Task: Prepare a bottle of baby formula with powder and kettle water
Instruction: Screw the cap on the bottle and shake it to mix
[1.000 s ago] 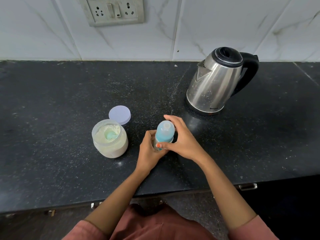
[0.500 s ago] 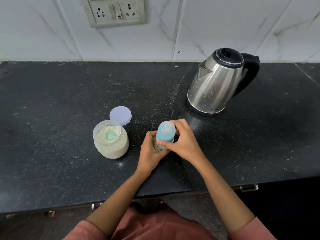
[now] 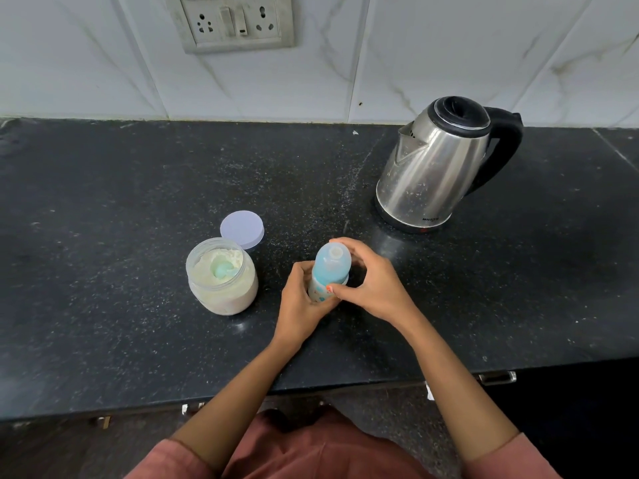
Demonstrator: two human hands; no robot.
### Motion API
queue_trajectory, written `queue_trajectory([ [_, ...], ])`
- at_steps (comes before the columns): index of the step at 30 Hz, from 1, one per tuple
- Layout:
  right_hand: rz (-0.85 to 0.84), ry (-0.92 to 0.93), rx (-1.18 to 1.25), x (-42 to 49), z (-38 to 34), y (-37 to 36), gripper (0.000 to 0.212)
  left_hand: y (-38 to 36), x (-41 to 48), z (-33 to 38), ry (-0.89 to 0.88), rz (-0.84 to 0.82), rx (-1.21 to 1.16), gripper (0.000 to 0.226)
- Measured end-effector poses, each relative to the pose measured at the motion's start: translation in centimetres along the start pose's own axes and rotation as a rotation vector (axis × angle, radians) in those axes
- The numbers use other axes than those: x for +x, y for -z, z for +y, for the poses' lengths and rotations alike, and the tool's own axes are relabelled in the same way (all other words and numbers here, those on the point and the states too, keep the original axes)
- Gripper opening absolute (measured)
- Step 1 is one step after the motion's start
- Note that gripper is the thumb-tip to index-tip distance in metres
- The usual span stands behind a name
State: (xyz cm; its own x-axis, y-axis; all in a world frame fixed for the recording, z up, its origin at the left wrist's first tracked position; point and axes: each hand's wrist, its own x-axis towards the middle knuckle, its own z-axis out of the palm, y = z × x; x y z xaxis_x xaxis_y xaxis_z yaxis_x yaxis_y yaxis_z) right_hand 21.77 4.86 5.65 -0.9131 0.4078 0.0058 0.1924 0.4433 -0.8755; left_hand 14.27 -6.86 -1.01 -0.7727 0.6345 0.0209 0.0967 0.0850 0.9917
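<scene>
The bottle [image 3: 320,290] stands upright on the dark tabletop [image 3: 103,202], close to its front edge and straight ahead of the person, with both hands on it. The left hand [image 3: 301,307] wraps the lower body of the bottle from its left side and steadies it against the tabletop. The right hand [image 3: 375,286] comes in from the bottle's right, its fingers curled round the back of the blue cap [image 3: 332,264] and its thumb pressed at the collar where cap meets body. The long axis of the bottle runs straight up, so the cap has to turn or lift along that line; the right hand sits higher and is the one placed to do it, while the left only holds. This looks like the opening step, with the bottle not yet filled. To the left of the bottle, just beside the left hand, stands an open jar [image 3: 223,288] of pale powder with a scoop [image 3: 223,270] sunk in it; the jar's lid [image 3: 242,229] lies flat behind it. The steel kettle [image 3: 432,171] stands behind the bottle and to its right, well apart, its handle turned away from the bottle.
</scene>
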Motion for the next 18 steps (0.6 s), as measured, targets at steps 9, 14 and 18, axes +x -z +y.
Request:
queue_trajectory([
  [9, 0.253, -0.007, 0.030, -1.1, -0.3, -2.3, 0.060, -0.2, -0.2, 0.1, -0.004, 0.031, 0.018, 0.053],
  [14, 0.331, -0.060, 0.022, -1.2, -0.3, -3.4, 0.058, -0.5, -0.2, -0.1, 0.004, 0.069, 0.022, 0.049],
  [18, 0.414, -0.081, -0.047, -1.6, -0.6, -4.2, 0.060, -0.5, -0.3, -0.2, 0.003, 0.080, 0.059, 0.051],
])
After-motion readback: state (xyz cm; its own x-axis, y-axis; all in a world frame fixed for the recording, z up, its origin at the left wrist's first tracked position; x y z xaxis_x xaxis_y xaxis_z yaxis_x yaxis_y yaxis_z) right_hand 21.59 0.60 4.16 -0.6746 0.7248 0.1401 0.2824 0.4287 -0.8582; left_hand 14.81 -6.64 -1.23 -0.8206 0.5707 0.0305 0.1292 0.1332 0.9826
